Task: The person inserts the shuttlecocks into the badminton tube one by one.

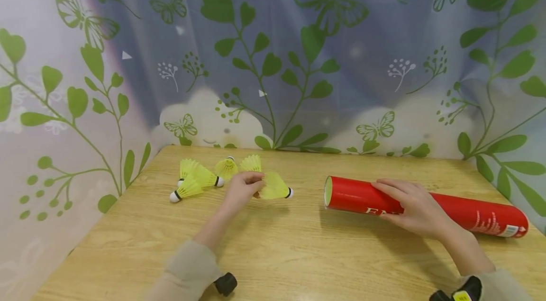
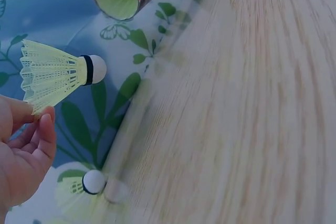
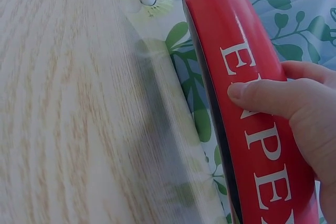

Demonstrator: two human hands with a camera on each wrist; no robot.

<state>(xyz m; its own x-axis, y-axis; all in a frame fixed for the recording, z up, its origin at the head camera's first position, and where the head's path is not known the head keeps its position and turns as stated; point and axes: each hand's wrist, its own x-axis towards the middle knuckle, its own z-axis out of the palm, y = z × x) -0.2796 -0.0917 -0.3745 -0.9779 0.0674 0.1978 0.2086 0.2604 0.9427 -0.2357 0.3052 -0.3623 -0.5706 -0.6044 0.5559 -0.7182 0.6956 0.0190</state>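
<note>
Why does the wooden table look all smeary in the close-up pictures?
In the left wrist view the light wooden table streaks with blur, while the yellow shuttlecock by the left hand stays sharp. In the right wrist view the table blurs again, yet the red cardboard tube under the right hand reads clearly. The head view is sharp but curved at its edges.

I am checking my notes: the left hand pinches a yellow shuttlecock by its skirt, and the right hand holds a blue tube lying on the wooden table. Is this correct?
Not quite: the tube is red, not blue, as the head and right wrist views show. The rest stands: the left hand pinches a yellow shuttlecock by its skirt, and the right hand holds the tube lying on the wooden table.
</note>
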